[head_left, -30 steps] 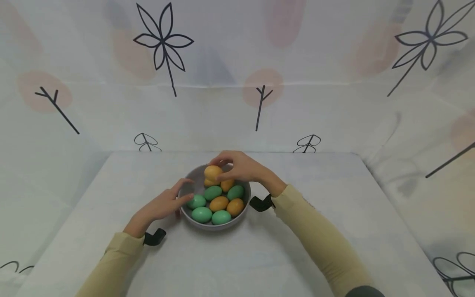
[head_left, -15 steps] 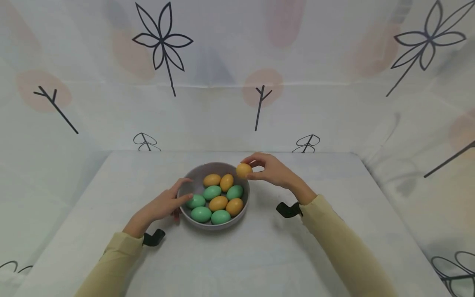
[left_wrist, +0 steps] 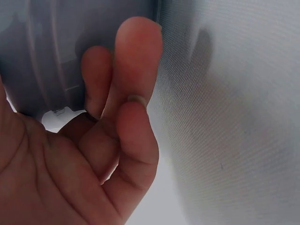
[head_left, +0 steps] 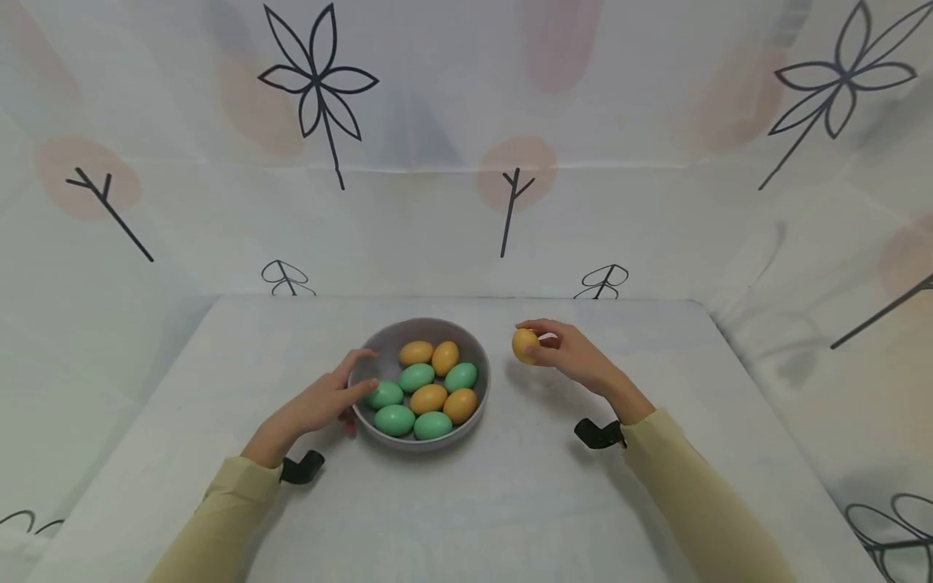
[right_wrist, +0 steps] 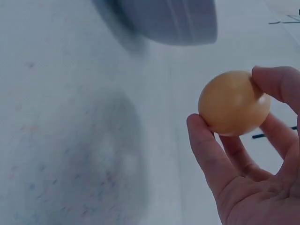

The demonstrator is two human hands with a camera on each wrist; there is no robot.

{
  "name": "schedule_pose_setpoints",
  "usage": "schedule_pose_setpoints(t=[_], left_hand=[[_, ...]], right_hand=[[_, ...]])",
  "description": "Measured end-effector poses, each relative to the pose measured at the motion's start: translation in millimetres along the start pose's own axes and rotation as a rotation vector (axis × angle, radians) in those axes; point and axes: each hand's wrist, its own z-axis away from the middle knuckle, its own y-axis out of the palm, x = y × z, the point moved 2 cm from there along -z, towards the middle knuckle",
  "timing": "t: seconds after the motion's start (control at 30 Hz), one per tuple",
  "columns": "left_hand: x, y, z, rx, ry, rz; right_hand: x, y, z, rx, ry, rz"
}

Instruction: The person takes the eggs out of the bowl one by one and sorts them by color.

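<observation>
A yellow-orange egg [head_left: 525, 346] is pinched between the thumb and fingers of my right hand [head_left: 572, 356], raised over the table to the right of the bowl. In the right wrist view the egg [right_wrist: 234, 103] sits at the fingertips, with the bowl's outer wall [right_wrist: 176, 21] beyond. My left hand [head_left: 317, 401] grips the left side of the grey bowl [head_left: 477, 348], its thumb and index finger over the rim. Its other fingers [left_wrist: 138, 61] curl by the bowl's outer wall [left_wrist: 47, 51]. Inside the bowl lie several green eggs [head_left: 394, 420] and several yellow-orange eggs [head_left: 428, 399].
The bowl stands on a white-covered table [head_left: 466, 518], toward its far side. Behind it rises a pale cloth backdrop [head_left: 423, 235] printed with dark plant outlines, and similar cloth hangs at both sides. A dark strap mount [head_left: 599, 434] sits at the right wrist.
My right hand has carried the yellow-orange egg out from above the bowl, past the rim to the right. The left hand has stayed at the bowl's left side.
</observation>
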Motion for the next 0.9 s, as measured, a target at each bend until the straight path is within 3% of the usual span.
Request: schedule_pose_setpoints(t=[0.3, 0.57, 0.9], left_hand=[[1.5, 0.7, -0.6, -0.013, -0.001, -0.002], [3.2, 2.8, -1.0, -0.020, 0.012, -0.004], [1.9, 2.6, 0.6, -0.016, 0.026, -0.006]], right_hand=[[-30, -1.5, 5, -0.013, 0.055, -0.057], [-40, -0.2, 8, -0.048, 0.021, 0.091], [-43, 2.1, 1, -0.096, 0.055, 0.199]])
